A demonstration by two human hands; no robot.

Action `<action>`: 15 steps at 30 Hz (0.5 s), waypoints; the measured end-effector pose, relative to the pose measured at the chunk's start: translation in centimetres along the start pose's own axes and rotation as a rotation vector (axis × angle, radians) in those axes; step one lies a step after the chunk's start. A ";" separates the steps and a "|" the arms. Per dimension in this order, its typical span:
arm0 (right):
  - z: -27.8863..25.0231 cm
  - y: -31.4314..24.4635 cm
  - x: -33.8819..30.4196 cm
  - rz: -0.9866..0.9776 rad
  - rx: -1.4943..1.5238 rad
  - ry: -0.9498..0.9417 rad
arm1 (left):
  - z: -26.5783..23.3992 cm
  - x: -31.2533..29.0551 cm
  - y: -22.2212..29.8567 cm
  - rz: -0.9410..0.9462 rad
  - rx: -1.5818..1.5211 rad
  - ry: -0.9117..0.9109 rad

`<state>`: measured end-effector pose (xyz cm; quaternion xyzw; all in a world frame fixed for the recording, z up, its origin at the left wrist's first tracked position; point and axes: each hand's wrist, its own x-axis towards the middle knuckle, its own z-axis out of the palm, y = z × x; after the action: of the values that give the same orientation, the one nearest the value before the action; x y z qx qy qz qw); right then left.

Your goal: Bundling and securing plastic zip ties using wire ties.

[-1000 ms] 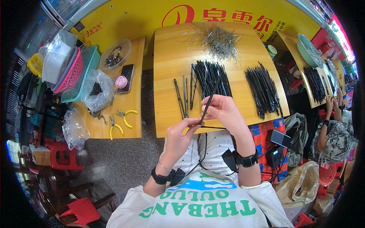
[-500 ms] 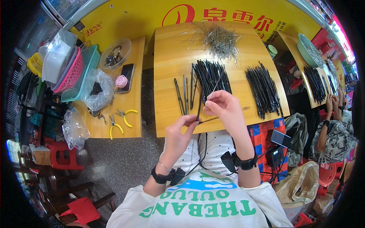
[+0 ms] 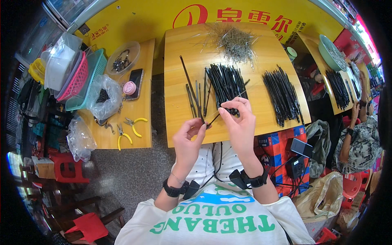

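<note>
Near the table's front edge, my left hand (image 3: 189,141) pinches the lower end of a long thin black strip (image 3: 190,87), which slants up and away to the left. My right hand (image 3: 240,126) is closed at the fingertips beside it, on a slender dark strip (image 3: 214,118) that runs down to the left fingers. A thin line also reaches up and right beyond the right hand; whether it is wire or strip I cannot tell. Just past my hands lies a thick bundle of black strips (image 3: 226,81), with several loose strips (image 3: 196,98) to its left.
A heap of thin metal pins (image 3: 237,45) lies at the table's far side, another black bundle (image 3: 281,96) on its right. The left table holds two yellow-handled pliers (image 3: 141,120), a phone (image 3: 135,79) and plastic baskets (image 3: 87,77). Another person's arms (image 3: 350,139) work at the far right.
My hands have moved slightly left, the right one also lower. The long black strip now stands out to the upper left from my left fingers, where before it pointed near the bundle.
</note>
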<state>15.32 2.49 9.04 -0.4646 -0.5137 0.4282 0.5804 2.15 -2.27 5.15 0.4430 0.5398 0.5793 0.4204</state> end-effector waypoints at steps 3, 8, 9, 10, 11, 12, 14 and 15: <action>-0.4 0.5 0.4 -0.049 -0.090 0.009 | 0.2 -0.2 0.4 -0.048 -0.037 -0.053; -0.8 1.6 0.7 -0.027 0.067 -0.023 | 0.4 -0.3 1.0 -0.068 0.049 -0.185; -0.8 1.7 0.7 -0.006 0.146 -0.033 | 0.4 -0.3 1.0 -0.068 0.049 -0.185; -0.8 1.6 0.7 -0.005 0.146 -0.032 | 0.4 -0.3 1.0 -0.051 0.056 -0.202; -0.8 1.5 0.7 0.066 0.160 -0.036 | 0.4 -0.2 1.0 -0.033 0.063 -0.219; -0.9 1.4 0.6 0.138 0.174 -0.041 | 0.4 -0.2 0.9 -0.034 0.064 -0.220; -0.9 1.1 0.6 0.143 0.162 -0.040 | 0.4 -0.2 0.8 -0.010 0.096 -0.231; -0.9 1.0 0.6 0.147 0.149 -0.040 | 0.4 -0.2 0.8 -0.010 0.097 -0.231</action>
<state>16.25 3.19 8.09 -0.4478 -0.4564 0.5158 0.5702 2.58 -2.44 5.90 0.5237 0.5174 0.4958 0.4607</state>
